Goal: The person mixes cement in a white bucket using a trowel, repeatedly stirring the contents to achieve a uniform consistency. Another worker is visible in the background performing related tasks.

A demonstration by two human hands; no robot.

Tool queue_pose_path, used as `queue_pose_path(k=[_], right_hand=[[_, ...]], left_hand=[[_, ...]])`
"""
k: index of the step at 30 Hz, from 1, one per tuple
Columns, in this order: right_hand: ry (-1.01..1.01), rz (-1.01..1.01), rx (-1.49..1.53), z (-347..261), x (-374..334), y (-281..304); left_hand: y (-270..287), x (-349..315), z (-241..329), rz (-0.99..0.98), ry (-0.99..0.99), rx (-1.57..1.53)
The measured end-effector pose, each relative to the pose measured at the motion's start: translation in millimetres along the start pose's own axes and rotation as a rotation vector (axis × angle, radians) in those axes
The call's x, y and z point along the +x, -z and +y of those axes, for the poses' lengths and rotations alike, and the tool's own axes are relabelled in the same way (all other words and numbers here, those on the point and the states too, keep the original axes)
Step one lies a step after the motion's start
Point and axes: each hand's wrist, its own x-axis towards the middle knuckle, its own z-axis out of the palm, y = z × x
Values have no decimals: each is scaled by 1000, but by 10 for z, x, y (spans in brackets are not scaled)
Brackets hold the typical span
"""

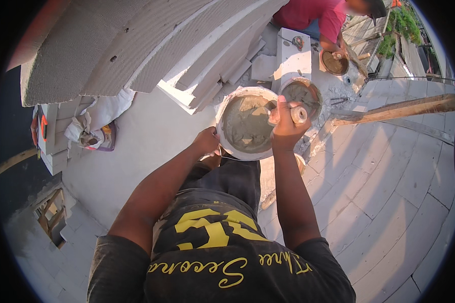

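Note:
A round, pale-rimmed bucket point(232, 146) of wet grey mortar point(245, 121) is in front of my body. My left hand point(206, 141) is closed on the bucket's left edge, near its thin wire handle. In my right hand point(288, 126), over the right side of the bucket, is a trowel with a thick round wooden handle point(299, 114). The trowel's blade is hard to make out against the mortar. Just beyond sits a second bucket point(316, 93), also with grey mortar in it.
Light grey blocks point(187, 45) are stacked at upper left. A co-worker in a red shirt point(313, 15) reaches to another mortar bucket point(334, 63) beside a white block point(294, 55). A wooden beam point(399, 108) crosses the right, before a block wall point(374, 177). A white sack point(108, 108) lies left.

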Motion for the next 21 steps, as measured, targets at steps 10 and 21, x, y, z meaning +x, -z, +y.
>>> queue_pose_path(k=[10,21], right_hand=[[25,91,134,-90,-225,-100],[387,-12,-322,61,-139,43]], left_hand=[[-24,-21,0,-12,7,-13],[33,67,6,-18,5,18]])
